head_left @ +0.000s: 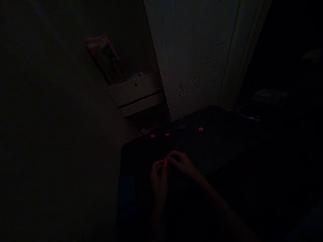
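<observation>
In dim light, my left hand (pixel 159 174) pinches a small bright orange piece (pixel 166 161) between thumb and finger above the dark table. My right hand (pixel 181 163) meets it from the right, its fingertips closed at the piece's edge; whether they grip it too is hard to see. Beyond my hands lie a small orange-red lump (pixel 152 136), a short orange-red bar (pixel 167 134) and a pinkish-orange lump (pixel 200 129). A dark purple block (pixel 182 127) rests between the bar and that lump.
The dark table (pixel 214 148) reaches toward a pale panelled door (pixel 196 57). At left stand a wall (pixel 63 134) and a drawer unit (pixel 138 90) with a colourful packet (pixel 106 57) above. On the right are a white cable (pixel 246 107) and a pale box (pixel 270 95). Something blue (pixel 127 190) lies at the table's left edge.
</observation>
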Tool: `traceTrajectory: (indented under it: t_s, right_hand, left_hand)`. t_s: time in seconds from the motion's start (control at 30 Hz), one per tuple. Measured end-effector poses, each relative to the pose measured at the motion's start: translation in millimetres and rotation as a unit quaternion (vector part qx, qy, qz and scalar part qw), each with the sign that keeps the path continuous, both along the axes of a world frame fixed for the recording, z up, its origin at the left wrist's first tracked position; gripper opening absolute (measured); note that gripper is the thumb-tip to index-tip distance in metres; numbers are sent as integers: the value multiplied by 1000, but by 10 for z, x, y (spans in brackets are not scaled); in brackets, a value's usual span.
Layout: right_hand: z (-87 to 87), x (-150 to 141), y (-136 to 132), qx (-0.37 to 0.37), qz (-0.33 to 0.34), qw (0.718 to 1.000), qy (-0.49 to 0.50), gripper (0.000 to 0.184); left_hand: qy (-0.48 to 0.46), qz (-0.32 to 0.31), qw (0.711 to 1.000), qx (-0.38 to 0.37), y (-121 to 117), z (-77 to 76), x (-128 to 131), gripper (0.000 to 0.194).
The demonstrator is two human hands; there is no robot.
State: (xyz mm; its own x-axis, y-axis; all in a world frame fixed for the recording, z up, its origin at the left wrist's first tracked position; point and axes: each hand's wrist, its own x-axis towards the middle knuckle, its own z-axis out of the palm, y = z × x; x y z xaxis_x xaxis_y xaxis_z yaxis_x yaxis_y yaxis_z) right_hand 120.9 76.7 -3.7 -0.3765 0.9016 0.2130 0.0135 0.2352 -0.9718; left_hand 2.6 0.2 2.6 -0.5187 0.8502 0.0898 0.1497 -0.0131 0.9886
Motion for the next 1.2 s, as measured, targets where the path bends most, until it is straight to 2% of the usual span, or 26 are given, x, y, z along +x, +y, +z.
traceTrajectory:
  t_s: [0.5,0.8,1.2]
  right_hand:
    - [52,18,-20,-2,1,1000,-5,15]
    - [0,1,-1,-7,4,1000,0,16]
    - [26,12,-6,2,2,1000,-7,14]
  left_hand:
    - [7,-5,1000,3,-6,-26,-6,40]
    - [-1,-5,1000,-2,-1,-10,-6,42]
    - [9,-9,1000,3,-8,-11,-5,38]
